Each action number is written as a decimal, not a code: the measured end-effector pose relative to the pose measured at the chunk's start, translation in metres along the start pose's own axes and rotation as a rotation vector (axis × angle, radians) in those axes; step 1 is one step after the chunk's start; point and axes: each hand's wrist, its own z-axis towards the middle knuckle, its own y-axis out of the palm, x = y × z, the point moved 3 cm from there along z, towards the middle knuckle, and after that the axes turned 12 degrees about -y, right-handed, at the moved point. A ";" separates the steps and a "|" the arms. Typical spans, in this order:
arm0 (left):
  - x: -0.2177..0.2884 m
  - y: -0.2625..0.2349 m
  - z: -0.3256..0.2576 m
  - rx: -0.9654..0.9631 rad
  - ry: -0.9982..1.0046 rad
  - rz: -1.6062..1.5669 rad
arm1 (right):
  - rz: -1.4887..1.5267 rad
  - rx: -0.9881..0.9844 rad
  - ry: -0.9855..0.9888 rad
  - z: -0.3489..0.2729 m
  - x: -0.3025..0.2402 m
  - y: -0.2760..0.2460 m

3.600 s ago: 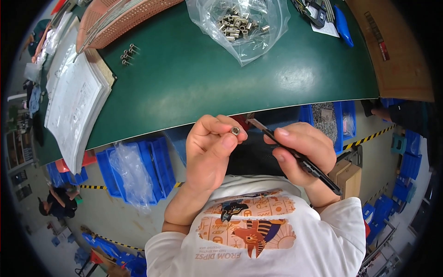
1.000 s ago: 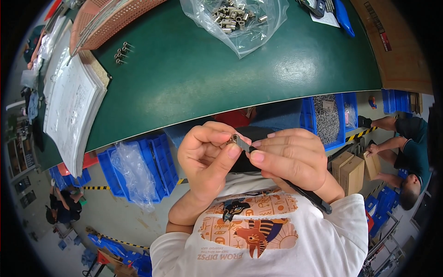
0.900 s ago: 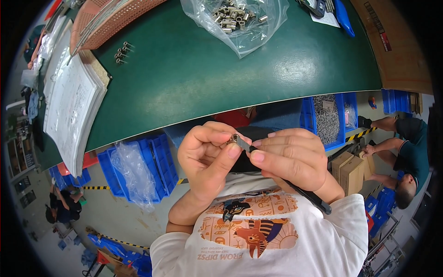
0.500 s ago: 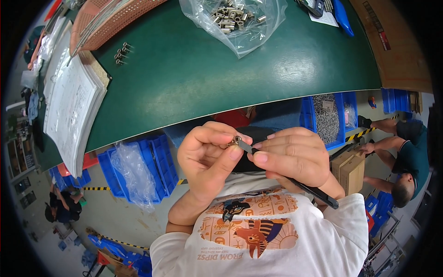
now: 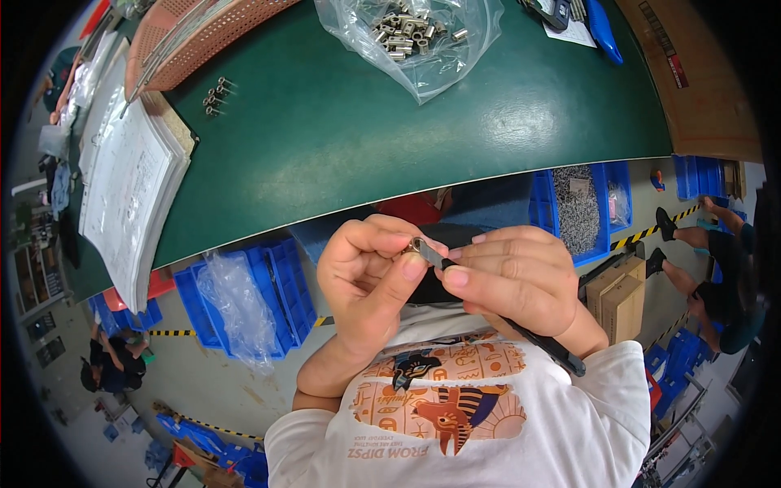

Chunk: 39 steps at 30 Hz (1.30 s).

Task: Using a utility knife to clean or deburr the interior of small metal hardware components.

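Observation:
Just in front of the table edge, my left hand (image 5: pixel 364 281) pinches a small shiny metal sleeve (image 5: pixel 416 244) between thumb and fingers. My right hand (image 5: pixel 525 275) is closed round a black-handled knife (image 5: pixel 555 353), whose handle sticks out below the palm. The grey blade of the knife meets the rim of the sleeve; whether its tip goes inside is too small to tell. On the green table, a clear plastic bag (image 5: pixel 439 77) lies spread with several similar metal sleeves (image 5: pixel 404 34) in it.
Several small metal pieces (image 5: pixel 217 96) stand on the table (image 5: pixel 350 122) near a paper stack (image 5: pixel 130 195) and a pink perforated basket (image 5: pixel 191 49). Blue-handled pliers (image 5: pixel 603 32) lie far right. Blue bins (image 5: pixel 244 297) sit below the edge. A person (image 5: pixel 724 276) is at the right.
The knife's handle end has shifted slightly left and down in my right hand's grip. My left hand keeps the sleeve, tilted a little. The person at the right has moved farther off.

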 end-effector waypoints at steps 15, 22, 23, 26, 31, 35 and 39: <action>-0.002 -0.003 0.001 0.040 0.110 0.090 | 0.009 -0.019 0.006 -0.001 0.002 -0.003; 0.006 0.001 0.000 0.075 0.377 0.440 | 0.065 0.015 0.217 -0.001 0.004 -0.005; 0.007 0.001 0.000 0.073 0.375 0.440 | 0.087 0.027 0.318 -0.003 0.006 -0.003; 0.009 0.003 -0.001 0.075 0.456 0.672 | 0.170 0.043 0.353 -0.005 0.011 0.009; 0.008 0.005 -0.002 0.091 0.688 0.981 | 0.202 0.137 0.375 0.002 0.012 0.015; 0.007 0.006 -0.002 0.094 0.695 1.008 | 0.213 0.157 0.388 -0.001 0.014 0.015; 0.005 0.003 0.001 0.056 0.376 0.667 | 0.185 0.163 0.384 -0.001 0.017 0.011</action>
